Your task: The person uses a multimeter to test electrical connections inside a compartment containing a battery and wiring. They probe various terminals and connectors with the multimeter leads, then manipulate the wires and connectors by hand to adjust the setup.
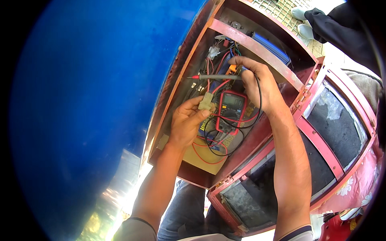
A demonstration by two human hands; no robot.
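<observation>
My left hand [185, 122] pinches a cream wire connector [206, 101] between thumb and fingers, with red wires running from it. My right hand [257, 78] is closed around a test probe [219, 76] with a grey body; its red-ended tip points left, above the connector and apart from it. The index finger of that hand reaches over an orange connector [233, 69]; whether it touches is unclear. Between and below my hands a red and dark multimeter [232, 105] lies face up, with red and black test leads [225, 154] looped around it.
An open red metal compartment [193, 170] surrounds the wiring. A blue finned unit [270, 48] sits at its far end, past a cross strip [249, 42]. The hinged door [317, 138] hangs open at right, a blue panel [104, 88] rises at left, and another person's legs [333, 24] show at top right.
</observation>
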